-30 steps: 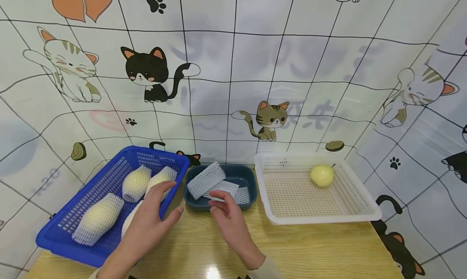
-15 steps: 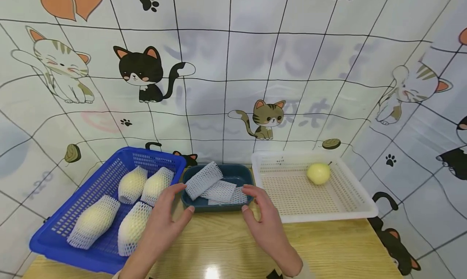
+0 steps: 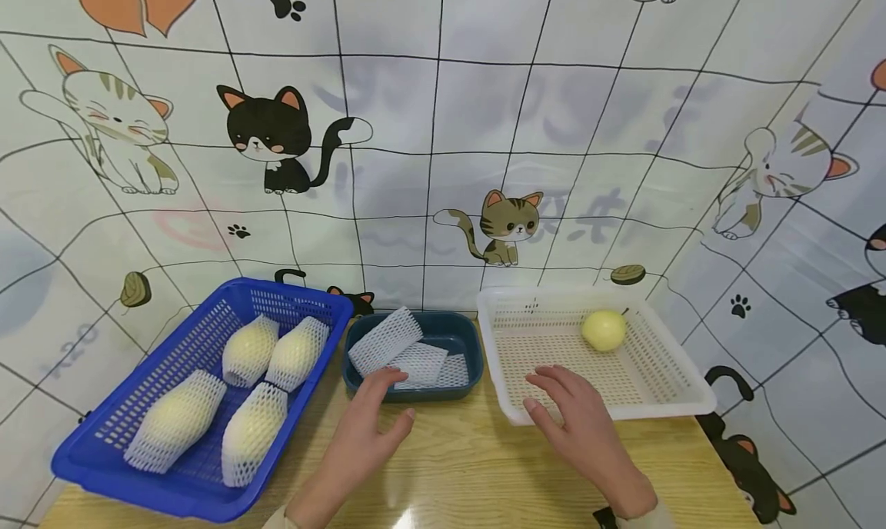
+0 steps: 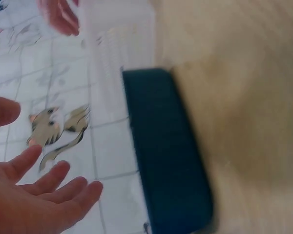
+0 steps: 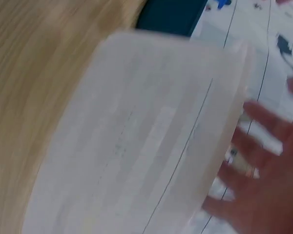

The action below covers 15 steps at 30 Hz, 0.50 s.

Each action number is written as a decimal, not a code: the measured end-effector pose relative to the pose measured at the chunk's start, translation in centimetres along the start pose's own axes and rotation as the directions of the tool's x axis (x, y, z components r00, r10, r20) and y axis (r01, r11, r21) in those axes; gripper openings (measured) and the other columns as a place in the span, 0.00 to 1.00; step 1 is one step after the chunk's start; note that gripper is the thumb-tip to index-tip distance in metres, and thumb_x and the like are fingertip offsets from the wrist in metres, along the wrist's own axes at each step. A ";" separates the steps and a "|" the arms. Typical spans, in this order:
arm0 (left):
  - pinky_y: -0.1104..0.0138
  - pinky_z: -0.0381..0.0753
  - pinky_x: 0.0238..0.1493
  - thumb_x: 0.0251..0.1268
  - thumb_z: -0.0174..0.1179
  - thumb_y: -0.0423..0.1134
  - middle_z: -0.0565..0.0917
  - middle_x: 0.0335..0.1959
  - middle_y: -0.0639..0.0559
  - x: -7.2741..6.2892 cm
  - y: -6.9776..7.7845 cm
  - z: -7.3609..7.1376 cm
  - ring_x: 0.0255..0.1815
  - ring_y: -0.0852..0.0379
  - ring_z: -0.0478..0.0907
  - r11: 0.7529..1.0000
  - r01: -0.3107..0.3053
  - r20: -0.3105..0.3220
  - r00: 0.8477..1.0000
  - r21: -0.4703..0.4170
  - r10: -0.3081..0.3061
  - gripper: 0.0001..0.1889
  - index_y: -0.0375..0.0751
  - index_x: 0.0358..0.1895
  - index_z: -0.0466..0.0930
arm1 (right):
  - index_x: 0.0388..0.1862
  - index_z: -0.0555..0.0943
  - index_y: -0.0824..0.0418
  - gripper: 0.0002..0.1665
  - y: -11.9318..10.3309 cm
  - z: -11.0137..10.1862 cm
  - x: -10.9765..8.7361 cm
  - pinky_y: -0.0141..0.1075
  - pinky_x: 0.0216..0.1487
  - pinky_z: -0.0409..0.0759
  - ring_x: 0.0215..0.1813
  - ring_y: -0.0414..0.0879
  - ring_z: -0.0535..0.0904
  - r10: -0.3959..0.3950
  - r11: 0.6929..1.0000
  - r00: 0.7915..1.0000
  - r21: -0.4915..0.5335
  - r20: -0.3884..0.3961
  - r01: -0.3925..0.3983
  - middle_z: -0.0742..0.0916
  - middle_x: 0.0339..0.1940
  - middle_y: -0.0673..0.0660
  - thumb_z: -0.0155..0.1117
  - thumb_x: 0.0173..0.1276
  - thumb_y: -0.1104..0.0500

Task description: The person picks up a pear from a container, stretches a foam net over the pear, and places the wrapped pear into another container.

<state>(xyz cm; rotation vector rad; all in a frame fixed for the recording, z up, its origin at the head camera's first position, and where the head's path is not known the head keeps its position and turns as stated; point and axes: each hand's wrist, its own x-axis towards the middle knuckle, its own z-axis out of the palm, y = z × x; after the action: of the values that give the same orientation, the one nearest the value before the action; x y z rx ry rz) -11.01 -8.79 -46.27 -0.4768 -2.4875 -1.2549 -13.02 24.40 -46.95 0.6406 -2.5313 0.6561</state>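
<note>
My left hand (image 3: pixel 360 440) hovers just in front of the dark teal bin (image 3: pixel 429 395), its fingers loosely bent around nothing. Several white foam net sleeves (image 3: pixel 386 340) lie inside that bin. Over the near edge of the white basket (image 3: pixel 515 415) hangs my right hand (image 3: pixel 581 429), likewise holding nothing, fingers spread and relaxed. A yellow-green pear (image 3: pixel 604 331) with a dark stem sits toward the back right of this basket. In the left wrist view, the left hand (image 4: pixel 44 195) shows parted fingers beside the teal bin (image 4: pixel 166 151). The right wrist view is blurred.
At the left a blue basket (image 3: pixel 159 506) holds several pale fruits in foam nets (image 3: pixel 176 421). All containers stand on a wooden table (image 3: pixel 457 475), backed by a cat-printed sheet (image 3: pixel 394 183) that also runs along both sides.
Both hands have shifted to the right: the left from beside the blue basket to before the teal bin, the right from the teal bin to the white basket. The containers stay in place.
</note>
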 end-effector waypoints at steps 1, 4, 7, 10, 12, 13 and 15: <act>0.43 0.78 0.60 0.64 0.69 0.34 0.77 0.66 0.44 -0.1 0.0 0.4 0.67 0.41 0.75 1.000 -0.006 0.002 1.000 -0.008 0.006 0.24 0.42 0.64 0.77 | 0.57 0.85 0.57 0.17 0.5 -0.3 -0.3 0.62 0.59 0.76 0.63 0.61 0.79 0.014 1.000 0.999 0.012 0.052 -0.015 0.85 0.60 0.57 0.68 0.74 0.53; 0.44 0.79 0.59 0.63 0.68 0.31 0.78 0.65 0.44 -0.2 0.1 1.3 0.65 0.43 0.77 0.999 -0.031 0.002 1.000 -0.021 0.031 0.23 0.41 0.61 0.78 | 0.58 0.86 0.52 0.18 1.4 -0.9 -0.8 0.60 0.60 0.77 0.63 0.57 0.80 0.042 0.999 0.982 0.023 0.184 -0.047 0.85 0.60 0.51 0.68 0.74 0.48; 0.46 0.80 0.59 0.62 0.69 0.31 0.78 0.64 0.46 -0.3 0.2 2.0 0.64 0.46 0.77 0.999 -0.033 0.015 0.999 -0.029 0.034 0.22 0.42 0.61 0.79 | 0.55 0.87 0.46 0.16 1.9 -1.2 -1.0 0.52 0.55 0.80 0.57 0.47 0.82 0.034 0.999 0.969 -0.017 0.246 -0.031 0.87 0.54 0.43 0.68 0.73 0.44; 0.49 0.79 0.60 0.63 0.69 0.32 0.78 0.63 0.50 -0.1 0.4 2.8 0.64 0.51 0.77 0.999 -0.030 0.052 0.998 -0.042 0.032 0.22 0.44 0.61 0.78 | 0.52 0.88 0.42 0.12 2.0 -1.1 -1.0 0.45 0.48 0.80 0.50 0.39 0.83 -0.003 1.000 0.969 -0.026 0.246 0.009 0.87 0.48 0.37 0.69 0.72 0.44; 0.51 0.79 0.62 0.65 0.68 0.33 0.78 0.62 0.52 0.1 0.6 3.3 0.63 0.53 0.77 0.998 -0.035 0.084 0.996 -0.049 0.039 0.22 0.44 0.62 0.78 | 0.51 0.89 0.41 0.11 1.9 -0.8 -0.9 0.43 0.45 0.79 0.48 0.37 0.82 -0.034 0.999 0.972 -0.019 0.234 0.039 0.86 0.46 0.36 0.70 0.71 0.46; 0.52 0.79 0.62 0.66 0.67 0.34 0.78 0.62 0.52 0.2 0.7 3.7 0.63 0.54 0.77 0.998 -0.042 0.098 0.994 -0.050 0.047 0.21 0.44 0.62 0.78 | 0.51 0.89 0.42 0.11 1.8 -0.6 -0.8 0.42 0.44 0.79 0.47 0.37 0.82 -0.050 0.998 0.973 -0.015 0.225 0.055 0.86 0.46 0.36 0.71 0.71 0.47; 0.53 0.78 0.62 0.67 0.67 0.35 0.77 0.62 0.51 0.5 0.8 4.3 0.63 0.53 0.77 0.997 -0.066 0.118 0.991 -0.043 0.071 0.21 0.43 0.62 0.78 | 0.50 0.89 0.43 0.11 1.7 -0.3 -0.7 0.41 0.42 0.79 0.46 0.38 0.82 -0.075 0.997 0.974 -0.013 0.213 0.080 0.86 0.45 0.36 0.71 0.71 0.47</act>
<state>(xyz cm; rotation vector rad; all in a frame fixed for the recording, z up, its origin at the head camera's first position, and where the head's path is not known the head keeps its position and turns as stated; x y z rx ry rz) -11.64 -4.73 -47.95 -0.6596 -2.5238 -1.2854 -13.26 26.11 -47.66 0.8383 -2.6881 0.5586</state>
